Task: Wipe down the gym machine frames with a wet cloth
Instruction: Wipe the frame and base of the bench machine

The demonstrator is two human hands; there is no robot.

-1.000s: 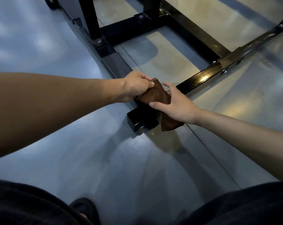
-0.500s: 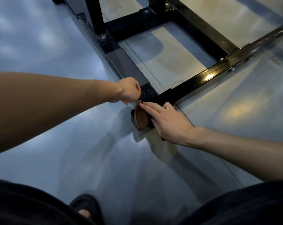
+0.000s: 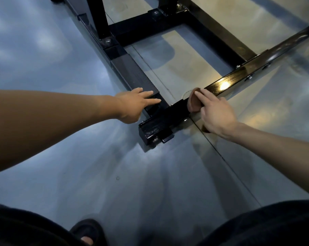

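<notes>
A black steel machine frame (image 3: 132,75) lies low on the floor, with one rail running away from me and a glossy rail (image 3: 242,73) branching to the right from a corner joint (image 3: 155,128). My left hand (image 3: 134,105) rests flat with straight fingers on the near end of the left rail. My right hand (image 3: 215,112) presses a brown cloth (image 3: 194,102) onto the glossy rail just right of the corner. Most of the cloth is hidden under that hand; a small piece shows below the wrist.
A cross rail (image 3: 146,27) and two uprights stand further back on the frame. The shiny grey floor (image 3: 79,166) surrounds the corner. My sandalled foot (image 3: 86,233) and dark-clothed knees fill the bottom edge.
My left hand has opened from a fist and now lies flat on the left rail. My right hand has slid the cloth from the corner end up onto the right rail.
</notes>
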